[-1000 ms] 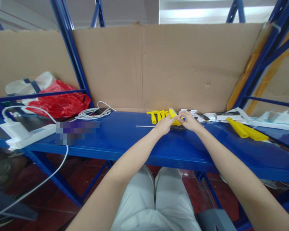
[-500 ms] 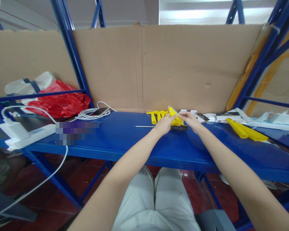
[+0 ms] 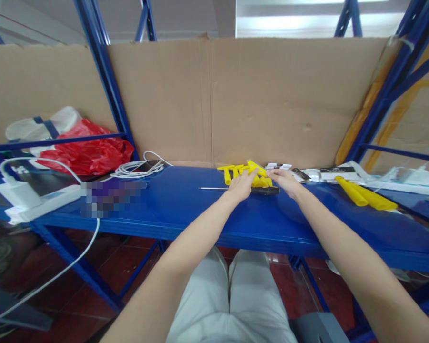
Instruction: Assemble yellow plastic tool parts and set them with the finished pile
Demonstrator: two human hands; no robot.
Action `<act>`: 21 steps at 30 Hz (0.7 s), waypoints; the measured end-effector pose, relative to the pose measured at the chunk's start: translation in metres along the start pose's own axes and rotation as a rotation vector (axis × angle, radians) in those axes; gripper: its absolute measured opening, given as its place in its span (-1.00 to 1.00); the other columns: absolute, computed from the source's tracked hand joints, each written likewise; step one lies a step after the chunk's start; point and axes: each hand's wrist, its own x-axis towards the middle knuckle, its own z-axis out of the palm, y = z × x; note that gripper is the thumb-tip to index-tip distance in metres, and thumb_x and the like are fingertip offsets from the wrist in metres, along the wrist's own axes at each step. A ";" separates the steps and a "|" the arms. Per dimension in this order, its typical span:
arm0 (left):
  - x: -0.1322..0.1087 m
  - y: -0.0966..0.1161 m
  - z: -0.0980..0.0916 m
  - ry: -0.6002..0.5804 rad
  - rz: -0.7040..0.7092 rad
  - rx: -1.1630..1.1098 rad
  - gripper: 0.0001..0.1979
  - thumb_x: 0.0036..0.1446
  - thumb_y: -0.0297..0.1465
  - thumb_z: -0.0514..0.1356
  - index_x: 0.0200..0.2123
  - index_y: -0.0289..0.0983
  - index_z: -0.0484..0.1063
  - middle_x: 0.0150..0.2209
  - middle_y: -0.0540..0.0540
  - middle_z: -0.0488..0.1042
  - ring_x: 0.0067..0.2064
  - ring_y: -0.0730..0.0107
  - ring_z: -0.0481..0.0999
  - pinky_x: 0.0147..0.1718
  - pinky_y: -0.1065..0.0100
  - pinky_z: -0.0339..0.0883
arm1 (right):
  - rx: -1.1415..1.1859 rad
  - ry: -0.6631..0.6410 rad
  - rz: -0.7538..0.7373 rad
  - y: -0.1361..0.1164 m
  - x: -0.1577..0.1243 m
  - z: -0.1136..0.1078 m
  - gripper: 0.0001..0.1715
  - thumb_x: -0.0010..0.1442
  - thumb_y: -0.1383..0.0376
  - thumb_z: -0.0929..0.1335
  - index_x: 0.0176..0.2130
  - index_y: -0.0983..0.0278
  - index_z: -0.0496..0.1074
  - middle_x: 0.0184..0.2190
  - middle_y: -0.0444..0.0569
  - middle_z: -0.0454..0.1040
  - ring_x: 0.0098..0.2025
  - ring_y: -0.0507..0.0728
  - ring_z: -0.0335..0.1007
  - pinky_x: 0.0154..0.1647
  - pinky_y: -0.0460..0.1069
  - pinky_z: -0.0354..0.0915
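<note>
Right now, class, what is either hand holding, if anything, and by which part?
The left hand is at the lower edge of a yellow piece, the right hand by its right end; whether either grips it cannot be told.

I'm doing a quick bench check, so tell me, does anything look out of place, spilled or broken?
I see nothing spilled or broken. Two yellow pieces at the right lie apart from the yellow cluster by the left hand, so they may look stray. A pixelated patch at left can't be judged.
</note>
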 end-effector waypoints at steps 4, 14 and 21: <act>-0.003 0.002 0.001 -0.018 0.021 0.006 -0.18 0.16 -0.66 0.02 0.42 -0.02 -0.07 0.32 -0.32 0.14 0.07 0.06 0.49 -0.01 0.03 0.39 | 0.030 0.034 0.011 -0.001 -0.001 -0.002 -0.49 -0.13 -0.11 0.49 -0.54 0.23 0.35 -0.49 -0.05 0.47 -0.28 0.15 0.40 -0.21 0.02 0.30; -0.001 -0.002 0.001 -0.014 0.077 0.007 -0.20 0.20 -0.64 -0.02 0.40 0.12 -0.07 0.19 -0.24 0.32 0.06 0.06 0.49 0.00 0.02 0.38 | 0.017 -0.006 -0.039 0.003 0.001 -0.003 -0.42 -0.10 -0.18 0.46 -0.53 0.22 0.30 -0.48 -0.07 0.44 -0.32 0.11 0.35 -0.23 -0.01 0.27; -0.001 -0.006 0.002 -0.020 0.090 -0.024 -0.21 0.19 -0.62 0.03 0.40 0.08 -0.04 0.21 -0.24 0.32 0.09 0.07 0.48 0.04 0.05 0.36 | 0.038 -0.083 -0.022 0.005 -0.001 -0.006 -0.47 -0.08 -0.14 0.48 -0.49 0.23 0.35 -0.44 -0.06 0.48 -0.33 0.10 0.37 -0.21 0.01 0.29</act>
